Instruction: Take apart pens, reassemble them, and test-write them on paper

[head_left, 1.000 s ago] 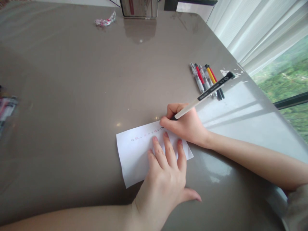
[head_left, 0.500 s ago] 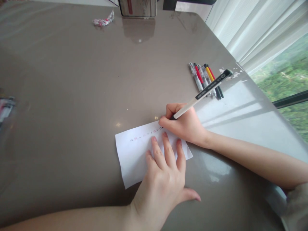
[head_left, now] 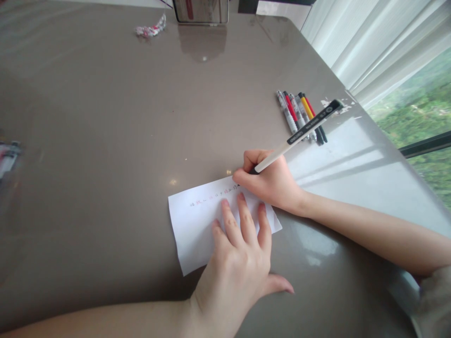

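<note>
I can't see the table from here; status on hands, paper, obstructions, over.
Right hand gripping pen, tip hidden. Left hand spread on paper, some writing in view. Loose pens beyond right hand, clear of paper.

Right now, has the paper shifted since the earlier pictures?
No, not visibly: the paper keeps its place relative to the lying pens. Both drift slightly left together, so likely only the view moved.

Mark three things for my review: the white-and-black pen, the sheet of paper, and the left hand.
White-and-black pen (head_left: 298, 136): head view, on its black printed section.
Sheet of paper (head_left: 195, 234): head view, on its blank left part.
Left hand (head_left: 240, 260): head view, on its back.
</note>
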Demonstrator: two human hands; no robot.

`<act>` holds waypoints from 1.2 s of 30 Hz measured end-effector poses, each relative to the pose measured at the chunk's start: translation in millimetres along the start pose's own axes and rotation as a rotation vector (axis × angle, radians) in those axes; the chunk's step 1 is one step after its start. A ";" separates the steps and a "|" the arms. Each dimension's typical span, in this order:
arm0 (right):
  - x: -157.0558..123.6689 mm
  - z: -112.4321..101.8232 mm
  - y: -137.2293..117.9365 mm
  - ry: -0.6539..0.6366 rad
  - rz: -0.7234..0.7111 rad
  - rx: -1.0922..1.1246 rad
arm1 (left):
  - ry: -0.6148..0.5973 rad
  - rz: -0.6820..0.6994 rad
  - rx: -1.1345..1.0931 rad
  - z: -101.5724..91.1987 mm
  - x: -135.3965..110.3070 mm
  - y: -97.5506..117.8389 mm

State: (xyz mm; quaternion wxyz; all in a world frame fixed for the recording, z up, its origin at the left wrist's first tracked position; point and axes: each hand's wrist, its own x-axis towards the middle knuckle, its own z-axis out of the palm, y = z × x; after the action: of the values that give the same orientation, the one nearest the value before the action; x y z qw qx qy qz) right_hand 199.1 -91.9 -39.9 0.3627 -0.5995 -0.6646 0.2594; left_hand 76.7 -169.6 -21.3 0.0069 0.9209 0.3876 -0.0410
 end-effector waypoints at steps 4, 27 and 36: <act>-0.4 -0.3 -0.6 -0.026 -0.010 0.010 | 0.017 0.007 0.018 0.0 -0.1 -0.4; -0.5 -0.8 -2.0 -0.025 -0.010 0.019 | -0.045 -0.006 -0.025 -2.1 0.5 -0.8; 1.7 -4.0 -1.5 0.128 0.017 0.225 | -0.027 -0.002 0.005 -1.2 0.0 -0.2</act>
State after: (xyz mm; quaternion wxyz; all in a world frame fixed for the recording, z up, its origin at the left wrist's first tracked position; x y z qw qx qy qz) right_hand 201.3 -90.8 -36.0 0.4672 -0.5762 -0.6015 0.2965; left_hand 76.7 -169.4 -20.2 0.0097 0.9198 0.3885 -0.0546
